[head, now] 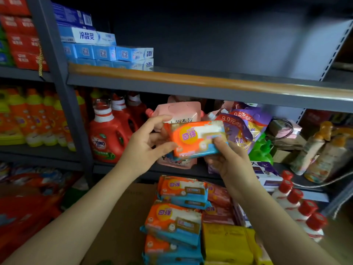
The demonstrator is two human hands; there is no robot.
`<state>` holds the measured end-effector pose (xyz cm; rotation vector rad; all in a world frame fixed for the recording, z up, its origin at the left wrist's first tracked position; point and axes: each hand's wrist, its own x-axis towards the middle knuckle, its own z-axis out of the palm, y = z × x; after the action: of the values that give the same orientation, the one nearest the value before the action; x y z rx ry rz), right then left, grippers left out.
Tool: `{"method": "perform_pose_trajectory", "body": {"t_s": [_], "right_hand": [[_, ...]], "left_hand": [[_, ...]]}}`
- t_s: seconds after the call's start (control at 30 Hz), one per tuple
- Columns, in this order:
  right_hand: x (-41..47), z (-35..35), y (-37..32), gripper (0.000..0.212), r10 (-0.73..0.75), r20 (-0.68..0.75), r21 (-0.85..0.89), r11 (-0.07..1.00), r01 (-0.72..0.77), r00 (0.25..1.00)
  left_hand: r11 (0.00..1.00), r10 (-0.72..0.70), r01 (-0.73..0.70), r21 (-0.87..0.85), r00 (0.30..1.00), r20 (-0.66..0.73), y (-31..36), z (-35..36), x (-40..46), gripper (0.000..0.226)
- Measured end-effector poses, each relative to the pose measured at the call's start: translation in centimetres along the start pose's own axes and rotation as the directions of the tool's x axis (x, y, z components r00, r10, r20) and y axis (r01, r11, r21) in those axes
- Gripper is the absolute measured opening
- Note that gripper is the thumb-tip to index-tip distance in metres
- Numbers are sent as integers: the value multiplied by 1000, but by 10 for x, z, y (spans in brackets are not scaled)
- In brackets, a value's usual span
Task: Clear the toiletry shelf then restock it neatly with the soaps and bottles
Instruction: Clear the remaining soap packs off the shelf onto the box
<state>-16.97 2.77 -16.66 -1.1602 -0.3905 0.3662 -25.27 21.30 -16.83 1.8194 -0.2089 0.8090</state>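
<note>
An orange-and-blue soap pack [197,138] is held up in front of the lower shelf, pinched at its left end by the left hand [147,148] and gripped at its lower right edge by the curled fingers of the right hand [231,165]. The grey upper shelf [210,81] is bare apart from blue toothpaste boxes [107,48] stacked at its left end. More soap packs [179,211] are stacked on a cardboard box [124,217] below, with red-capped bottles [299,205] lined up to the right.
</note>
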Motion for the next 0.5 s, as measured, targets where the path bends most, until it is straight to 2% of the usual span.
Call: {"method": "perform_pose_trajectory", "body": {"t_s": [0.1,0.2,0.3,0.37,0.43,0.5], "right_hand": [[3,0,-2,12,181,-83,144,975,-168,980],[2,0,-4,24,327,-94,118,941,-316,940],[1,2,-6,45,384,-114,16,923,-384,916],[1,2,-5,61,395,-76,-52,915,-400,915],[-3,2,-4,76,410,5,-206,893,-400,912],[-9,3,-1,68,376,49,-350,874,-336,925]], "left_hand": [[1000,5,-6,3,991,133,-3,-3,1,61],[990,18,-43,137,984,178,-9,-6,4,58],[952,41,-78,295,991,128,-14,-1,5,42],[953,32,-53,297,997,74,-18,4,2,36],[969,-8,15,249,999,-31,-22,5,0,37],[966,-50,85,245,988,-148,-25,3,1,31]]}}
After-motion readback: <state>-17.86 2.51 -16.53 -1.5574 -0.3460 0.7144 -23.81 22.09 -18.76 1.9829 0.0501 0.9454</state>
